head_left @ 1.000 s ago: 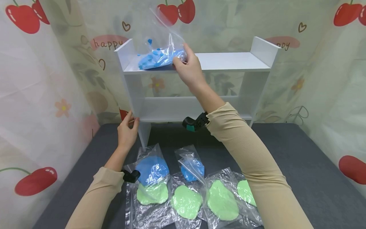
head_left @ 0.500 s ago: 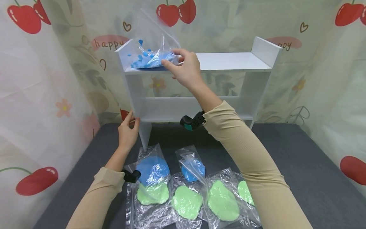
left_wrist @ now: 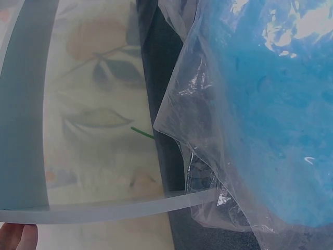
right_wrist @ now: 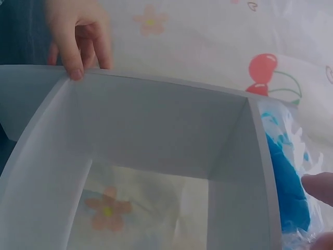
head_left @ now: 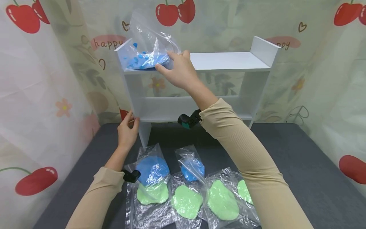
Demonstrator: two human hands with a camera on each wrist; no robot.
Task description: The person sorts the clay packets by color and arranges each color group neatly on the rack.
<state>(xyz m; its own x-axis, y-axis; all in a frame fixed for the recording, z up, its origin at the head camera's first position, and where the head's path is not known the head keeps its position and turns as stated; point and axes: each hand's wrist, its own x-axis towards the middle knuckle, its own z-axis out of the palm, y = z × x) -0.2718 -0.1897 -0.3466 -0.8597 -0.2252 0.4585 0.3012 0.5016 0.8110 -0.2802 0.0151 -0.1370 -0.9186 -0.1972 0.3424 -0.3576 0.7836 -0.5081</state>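
Note:
A white shelf unit (head_left: 228, 62) stands upright on the dark table. On the left of its top board sits a clear plastic bag of blue, slime-like stuff (head_left: 145, 61) with loose blue bits above it. My right hand (head_left: 180, 70) holds the bag's right end, thumb in front and forefinger farther back; some fingers are hidden. In the right wrist view, fingertips (right_wrist: 318, 187) meet the bag (right_wrist: 289, 187). My left hand (head_left: 127, 132) grips the unit's left side panel near the middle board, its thumb at the front edge (right_wrist: 76, 73).
Flat clear bags lie on the table before the unit: two with blue contents (head_left: 152, 170), several with green (head_left: 187, 202). One blue bag is against the unit's front left foot. Raised end panels (head_left: 264, 52) bound the top board. Printed cloth hangs behind and at both sides.
My right hand has moved left along the top board, and the bag of blue stuff has slid left with it to the end panel. My left hand has stayed on the side panel.

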